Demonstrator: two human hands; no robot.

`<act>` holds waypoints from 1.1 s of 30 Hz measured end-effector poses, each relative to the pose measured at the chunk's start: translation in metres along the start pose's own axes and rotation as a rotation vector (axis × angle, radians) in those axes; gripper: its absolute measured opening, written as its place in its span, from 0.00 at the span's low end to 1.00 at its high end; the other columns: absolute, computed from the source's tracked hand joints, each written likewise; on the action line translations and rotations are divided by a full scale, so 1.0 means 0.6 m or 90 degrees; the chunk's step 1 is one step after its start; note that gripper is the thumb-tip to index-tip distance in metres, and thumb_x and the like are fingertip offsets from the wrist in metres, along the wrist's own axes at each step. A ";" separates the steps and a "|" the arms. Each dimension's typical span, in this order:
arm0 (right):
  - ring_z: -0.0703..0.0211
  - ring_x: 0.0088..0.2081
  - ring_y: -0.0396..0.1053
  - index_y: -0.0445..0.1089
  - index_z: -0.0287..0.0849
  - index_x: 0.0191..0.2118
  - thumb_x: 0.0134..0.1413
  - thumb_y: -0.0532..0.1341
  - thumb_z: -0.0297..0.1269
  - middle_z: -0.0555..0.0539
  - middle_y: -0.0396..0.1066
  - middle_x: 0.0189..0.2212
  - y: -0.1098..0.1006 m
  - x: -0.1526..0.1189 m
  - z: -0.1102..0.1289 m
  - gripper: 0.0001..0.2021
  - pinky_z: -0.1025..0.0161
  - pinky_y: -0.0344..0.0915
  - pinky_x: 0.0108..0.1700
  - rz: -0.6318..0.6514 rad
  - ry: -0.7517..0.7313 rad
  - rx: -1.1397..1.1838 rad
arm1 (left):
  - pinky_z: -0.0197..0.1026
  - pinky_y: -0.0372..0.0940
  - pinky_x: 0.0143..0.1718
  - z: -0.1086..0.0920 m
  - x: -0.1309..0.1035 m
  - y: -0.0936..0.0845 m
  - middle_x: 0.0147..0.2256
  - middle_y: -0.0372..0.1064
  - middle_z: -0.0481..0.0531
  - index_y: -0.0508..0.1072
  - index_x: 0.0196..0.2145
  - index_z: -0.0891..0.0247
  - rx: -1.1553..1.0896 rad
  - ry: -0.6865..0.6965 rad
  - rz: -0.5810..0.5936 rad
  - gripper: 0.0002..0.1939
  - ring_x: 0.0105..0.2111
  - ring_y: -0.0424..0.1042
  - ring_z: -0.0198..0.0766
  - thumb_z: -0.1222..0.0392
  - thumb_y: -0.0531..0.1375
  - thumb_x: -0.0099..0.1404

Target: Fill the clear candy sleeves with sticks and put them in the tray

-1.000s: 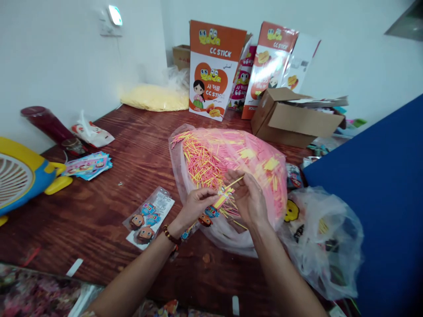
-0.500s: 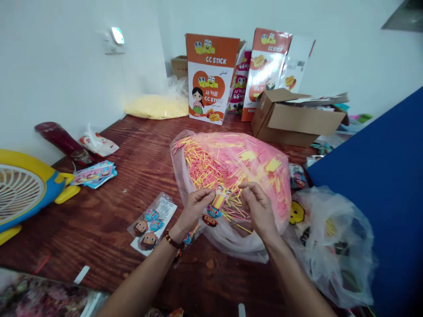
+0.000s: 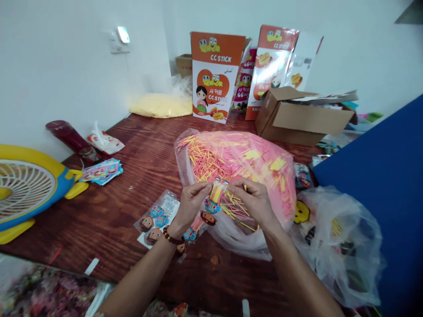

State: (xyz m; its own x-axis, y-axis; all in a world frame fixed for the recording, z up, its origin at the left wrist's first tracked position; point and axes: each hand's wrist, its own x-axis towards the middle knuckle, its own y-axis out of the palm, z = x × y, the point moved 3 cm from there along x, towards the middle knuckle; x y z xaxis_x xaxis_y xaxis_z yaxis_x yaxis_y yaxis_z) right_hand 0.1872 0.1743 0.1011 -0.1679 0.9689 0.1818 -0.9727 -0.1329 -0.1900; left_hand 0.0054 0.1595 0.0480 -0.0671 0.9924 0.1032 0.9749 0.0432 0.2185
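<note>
My left hand (image 3: 193,202) pinches the left edge of a small clear printed packet (image 3: 216,196) with pink and yellow sticks inside and a cartoon head at its bottom. At the packet's upper right edge, the thumb and fingers of my right hand (image 3: 253,198) are closed on it. A short yellow stick end shows by the right fingers. Behind both hands lies a large clear bag (image 3: 183,163) full of loose pink and yellow sticks (image 3: 205,160), its mouth open toward me. Another filled packet (image 3: 197,225) lies below my left hand, partly covered by the wrist.
Flat printed packets (image 3: 158,218) lie left of my left hand. A yellow and blue fan (image 3: 59,187) and a stack of wrappers (image 3: 104,171) are farther left. Cartons (image 3: 214,79) and an open cardboard box (image 3: 307,119) stand behind. A clear plastic bag (image 3: 353,237) sits at right.
My right hand has moved left and closed on the packet's upper right edge; before, it was apart from it. The view has shifted slightly, so the scene sits farther right.
</note>
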 end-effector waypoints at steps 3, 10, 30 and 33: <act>0.66 0.23 0.56 0.73 0.41 0.25 0.49 0.66 0.41 0.54 0.63 0.19 0.011 0.004 -0.017 0.10 0.66 0.55 0.27 -0.033 0.024 0.038 | 0.38 0.66 0.40 0.007 -0.005 -0.005 0.34 0.78 0.51 0.82 0.37 0.63 -0.072 -0.093 0.047 0.13 0.34 0.73 0.35 0.54 0.70 0.56; 0.66 0.23 0.54 0.70 0.42 0.25 0.50 0.65 0.44 0.55 0.60 0.19 0.042 -0.009 -0.049 0.12 0.67 0.53 0.27 -0.022 0.100 0.095 | 0.33 0.60 0.32 0.005 -0.023 -0.014 0.27 0.72 0.47 0.79 0.30 0.67 -0.051 -0.186 0.114 0.12 0.27 0.66 0.29 0.57 0.72 0.51; 0.66 0.26 0.55 0.69 0.41 0.25 0.45 0.66 0.47 0.55 0.61 0.21 0.104 -0.025 -0.114 0.14 0.66 0.54 0.30 0.107 0.168 0.103 | 0.38 0.64 0.34 0.042 -0.058 -0.081 0.31 0.77 0.52 0.80 0.33 0.67 0.083 -0.276 0.144 0.15 0.29 0.71 0.37 0.54 0.71 0.50; 0.66 0.25 0.55 0.67 0.41 0.24 0.49 0.64 0.47 0.56 0.58 0.20 0.108 -0.029 -0.123 0.15 0.67 0.52 0.29 0.179 0.152 0.033 | 0.39 0.66 0.35 0.046 -0.073 -0.104 0.33 0.77 0.52 0.79 0.36 0.67 0.127 -0.279 0.157 0.16 0.31 0.73 0.39 0.53 0.69 0.53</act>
State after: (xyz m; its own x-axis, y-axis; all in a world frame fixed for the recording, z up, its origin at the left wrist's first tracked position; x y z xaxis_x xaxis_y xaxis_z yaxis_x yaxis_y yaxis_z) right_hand 0.1390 0.1645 0.0146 -0.3944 0.9133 -0.1014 -0.9015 -0.4060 -0.1499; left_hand -0.0468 0.1167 0.0030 0.2226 0.9292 -0.2950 0.9747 -0.2188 0.0463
